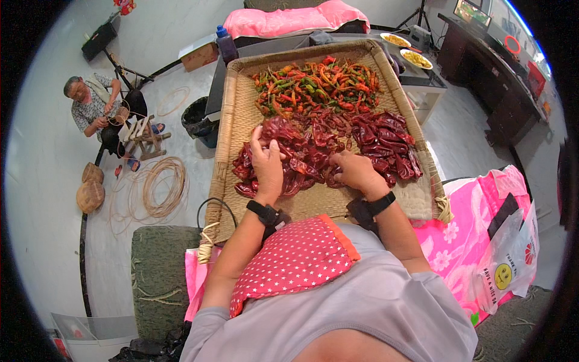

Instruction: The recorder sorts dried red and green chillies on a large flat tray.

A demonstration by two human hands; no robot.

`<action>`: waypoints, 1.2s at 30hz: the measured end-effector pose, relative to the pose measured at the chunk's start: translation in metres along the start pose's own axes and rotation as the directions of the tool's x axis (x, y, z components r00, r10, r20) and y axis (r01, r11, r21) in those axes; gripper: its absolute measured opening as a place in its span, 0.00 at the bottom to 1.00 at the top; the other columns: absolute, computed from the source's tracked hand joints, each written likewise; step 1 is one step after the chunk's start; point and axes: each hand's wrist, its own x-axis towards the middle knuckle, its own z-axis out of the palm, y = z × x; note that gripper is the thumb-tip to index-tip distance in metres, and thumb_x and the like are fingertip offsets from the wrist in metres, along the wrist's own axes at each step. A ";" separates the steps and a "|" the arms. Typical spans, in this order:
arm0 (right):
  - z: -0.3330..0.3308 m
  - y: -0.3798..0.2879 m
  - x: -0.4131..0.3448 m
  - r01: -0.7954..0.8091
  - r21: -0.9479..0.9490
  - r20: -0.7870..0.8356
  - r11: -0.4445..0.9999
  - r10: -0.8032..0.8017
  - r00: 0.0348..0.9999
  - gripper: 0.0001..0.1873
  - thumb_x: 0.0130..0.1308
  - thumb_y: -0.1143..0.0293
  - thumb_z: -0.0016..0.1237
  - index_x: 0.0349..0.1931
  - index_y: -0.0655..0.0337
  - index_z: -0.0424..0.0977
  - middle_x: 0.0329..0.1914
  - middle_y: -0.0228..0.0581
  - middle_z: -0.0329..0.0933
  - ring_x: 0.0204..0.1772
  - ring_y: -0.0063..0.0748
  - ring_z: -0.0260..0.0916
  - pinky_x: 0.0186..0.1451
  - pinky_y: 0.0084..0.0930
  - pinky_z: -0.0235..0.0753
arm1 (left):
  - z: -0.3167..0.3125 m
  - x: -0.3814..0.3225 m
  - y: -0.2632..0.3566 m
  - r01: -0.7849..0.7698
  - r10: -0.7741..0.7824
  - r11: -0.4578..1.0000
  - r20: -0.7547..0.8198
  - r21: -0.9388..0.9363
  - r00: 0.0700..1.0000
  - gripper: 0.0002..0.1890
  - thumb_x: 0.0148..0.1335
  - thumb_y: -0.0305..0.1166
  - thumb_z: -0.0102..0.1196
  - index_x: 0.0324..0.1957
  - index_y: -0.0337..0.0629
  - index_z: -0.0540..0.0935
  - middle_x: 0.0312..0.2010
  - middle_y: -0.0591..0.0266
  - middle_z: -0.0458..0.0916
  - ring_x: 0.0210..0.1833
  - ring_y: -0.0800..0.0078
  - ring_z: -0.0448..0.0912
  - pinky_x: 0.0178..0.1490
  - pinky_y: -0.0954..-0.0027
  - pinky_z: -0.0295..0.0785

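Observation:
A woven tray [231, 102] lies in front of me, holding dried peppers. Large dark red dried peppers [312, 158] are heaped at its middle and left, and another group of large dark red peppers [384, 140] lies at the right. Small red, orange and green chili peppers [316, 86] cover the far part. My left hand [268, 158] is at the left of the middle heap, its thumb and fingers around some dark red peppers. My right hand [355, 171] rests at the heap's right edge with fingers bent down onto a pepper; its fingertips are partly hidden.
On the left a seated person [97, 104] works with thin strips, near coiled strips [165, 185] on the floor. A lined bin [199, 117] and a blue bottle [226, 45] stand beyond the tray's left side. Two plates of food [416, 59] sit at the far right.

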 end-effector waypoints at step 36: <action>-0.009 -0.018 0.000 -0.025 0.039 0.100 0.999 0.021 0.995 0.21 0.60 0.56 0.52 0.53 0.50 0.73 0.48 0.43 0.77 0.53 0.44 0.74 0.51 0.44 0.73 | 0.020 -0.021 -0.006 0.093 -0.125 0.992 0.510 0.087 0.851 0.17 0.68 0.26 0.46 0.58 0.39 0.70 0.40 0.64 0.73 0.33 0.79 0.75 0.38 0.74 0.72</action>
